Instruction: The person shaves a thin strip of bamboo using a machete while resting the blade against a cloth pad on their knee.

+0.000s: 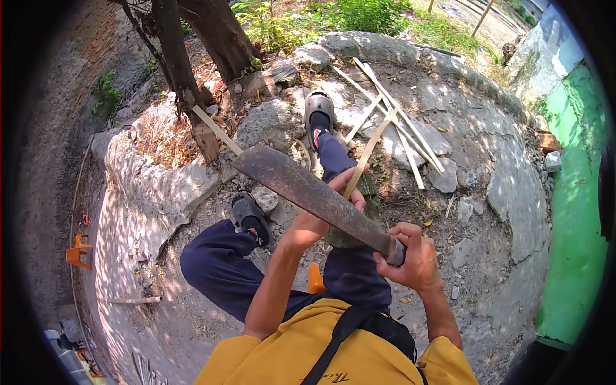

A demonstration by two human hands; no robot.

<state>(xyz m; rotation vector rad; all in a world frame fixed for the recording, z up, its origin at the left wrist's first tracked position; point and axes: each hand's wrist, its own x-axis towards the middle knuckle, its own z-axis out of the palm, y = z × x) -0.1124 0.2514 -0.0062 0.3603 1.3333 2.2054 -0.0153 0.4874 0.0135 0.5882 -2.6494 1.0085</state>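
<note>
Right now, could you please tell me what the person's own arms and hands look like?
The left sleeve and right sleeve are short and mustard-yellow, leaving the forearms bare. The left hand and right hand wear no gloves, and no watch or bracelet shows.

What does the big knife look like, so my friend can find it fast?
Find the person's yellow cloth shirt at the bottom, then look up and right to the bare right hand. It grips a long, rusty brown metal knife, slanting toward the upper left. Unlike the pale, narrow, wooden-looking strips on the cracked grey ground, the knife is dark and broad.
</note>
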